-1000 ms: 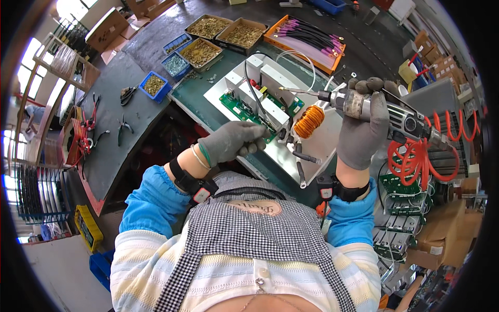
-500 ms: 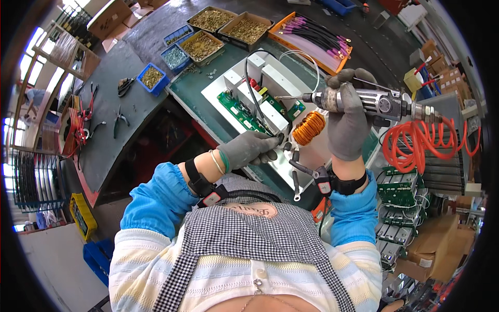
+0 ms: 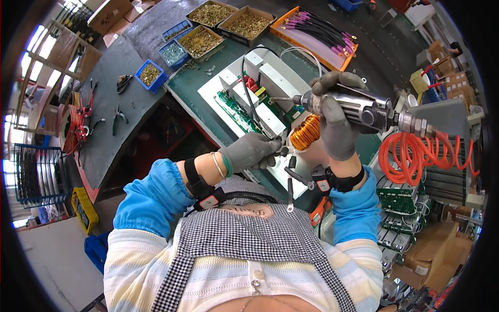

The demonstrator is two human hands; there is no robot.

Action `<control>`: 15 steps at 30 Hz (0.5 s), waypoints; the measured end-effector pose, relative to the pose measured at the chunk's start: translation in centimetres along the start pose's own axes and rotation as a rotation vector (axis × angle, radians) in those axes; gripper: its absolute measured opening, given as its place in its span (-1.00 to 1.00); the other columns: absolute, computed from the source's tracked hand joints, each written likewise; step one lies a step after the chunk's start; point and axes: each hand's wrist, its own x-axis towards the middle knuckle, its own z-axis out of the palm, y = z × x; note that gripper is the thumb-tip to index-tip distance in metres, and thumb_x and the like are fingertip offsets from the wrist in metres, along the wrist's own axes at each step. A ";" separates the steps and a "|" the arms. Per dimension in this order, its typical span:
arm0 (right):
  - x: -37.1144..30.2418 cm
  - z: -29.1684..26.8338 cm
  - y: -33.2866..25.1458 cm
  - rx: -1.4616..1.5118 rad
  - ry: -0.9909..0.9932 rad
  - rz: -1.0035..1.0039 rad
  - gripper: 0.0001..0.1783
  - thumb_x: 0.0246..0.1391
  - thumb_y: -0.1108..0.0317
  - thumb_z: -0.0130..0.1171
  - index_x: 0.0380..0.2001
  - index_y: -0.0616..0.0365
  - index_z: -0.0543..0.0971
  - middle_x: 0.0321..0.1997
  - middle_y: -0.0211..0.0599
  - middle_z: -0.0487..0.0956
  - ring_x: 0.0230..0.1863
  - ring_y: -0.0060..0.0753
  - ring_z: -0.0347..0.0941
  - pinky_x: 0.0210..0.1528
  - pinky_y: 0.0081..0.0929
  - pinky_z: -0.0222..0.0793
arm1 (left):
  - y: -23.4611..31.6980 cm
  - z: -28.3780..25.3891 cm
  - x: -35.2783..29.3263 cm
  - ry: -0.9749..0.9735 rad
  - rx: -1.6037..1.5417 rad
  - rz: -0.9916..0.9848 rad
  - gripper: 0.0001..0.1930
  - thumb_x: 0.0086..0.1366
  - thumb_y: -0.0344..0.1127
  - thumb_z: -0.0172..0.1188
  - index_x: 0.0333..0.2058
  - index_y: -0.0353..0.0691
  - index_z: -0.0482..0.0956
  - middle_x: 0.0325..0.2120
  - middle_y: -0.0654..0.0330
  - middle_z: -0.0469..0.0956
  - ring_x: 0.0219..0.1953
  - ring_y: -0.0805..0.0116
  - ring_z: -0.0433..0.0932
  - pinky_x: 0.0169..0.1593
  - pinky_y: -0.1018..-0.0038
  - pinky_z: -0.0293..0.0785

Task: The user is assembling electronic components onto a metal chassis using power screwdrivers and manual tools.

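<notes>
In my gloved right hand (image 3: 339,130) is a silver air screwdriver (image 3: 366,110), its bit pointing left over a green circuit board (image 3: 235,114). My gloved left hand (image 3: 250,152) is closed at the near edge of the assembly, pinching a black cable end (image 3: 284,151), mostly hidden by the fingers. Between the hands sits a copper-wound coil (image 3: 305,133). Grey-white metal blocks (image 3: 280,86) stand beside the board on a white plate (image 3: 210,92). Black cables with ring lugs (image 3: 290,192) hang over the plate's near edge.
A red coiled air hose (image 3: 408,164) trails from the screwdriver at the right. Bins of brass hardware (image 3: 244,27) and an orange tray of cables (image 3: 317,39) stand at the back. Pliers (image 3: 119,118) lie on the left table; stacked circuit boards (image 3: 395,208) stand at the lower right.
The screwdriver has shifted slightly left, its rear end tilting down. Loose lugged cables have swung at the plate's near edge. My left hand keeps its pinch in nearly the same place.
</notes>
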 end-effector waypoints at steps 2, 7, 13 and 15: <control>-0.2 0.2 0.3 -0.058 -0.057 -0.057 -0.60 -0.05 0.60 0.17 -0.11 0.14 0.38 -0.16 -0.22 0.48 -0.14 -0.45 0.46 -0.09 -0.47 0.46 | 0.4 0.1 -0.1 0.019 0.059 -0.043 -0.62 0.38 -0.09 -0.03 -0.48 -0.25 0.55 -0.68 0.31 0.48 -0.67 0.58 0.34 -0.56 0.60 0.28; 0.0 0.5 -0.2 -0.090 -0.062 -0.035 -0.59 -0.05 0.58 0.20 -0.10 0.15 0.37 -0.16 -0.23 0.49 -0.15 -0.48 0.45 -0.06 -0.51 0.42 | 0.7 0.4 -0.4 0.050 0.166 -0.011 -0.56 0.37 -0.04 -0.03 -0.53 -0.28 0.52 -0.71 0.31 0.43 -0.66 0.52 0.34 -0.52 0.52 0.30; 0.1 0.7 -0.2 -0.044 0.003 0.075 -0.57 -0.06 0.58 0.22 -0.08 0.15 0.38 -0.18 -0.26 0.50 -0.17 -0.51 0.45 -0.08 -0.53 0.42 | 0.1 0.1 0.0 0.049 0.315 0.070 -0.57 0.35 -0.04 -0.01 -0.47 -0.34 0.53 -0.66 0.25 0.44 -0.58 0.47 0.38 -0.45 0.49 0.35; 0.5 0.7 -0.6 -0.055 -0.003 0.079 -0.59 -0.05 0.57 0.21 -0.08 0.17 0.39 -0.18 -0.26 0.50 -0.18 -0.51 0.46 -0.11 -0.54 0.43 | -0.8 -0.2 0.7 0.021 0.446 0.152 -0.57 0.33 -0.05 0.01 -0.41 -0.38 0.53 -0.61 0.21 0.47 -0.52 0.44 0.44 -0.40 0.48 0.38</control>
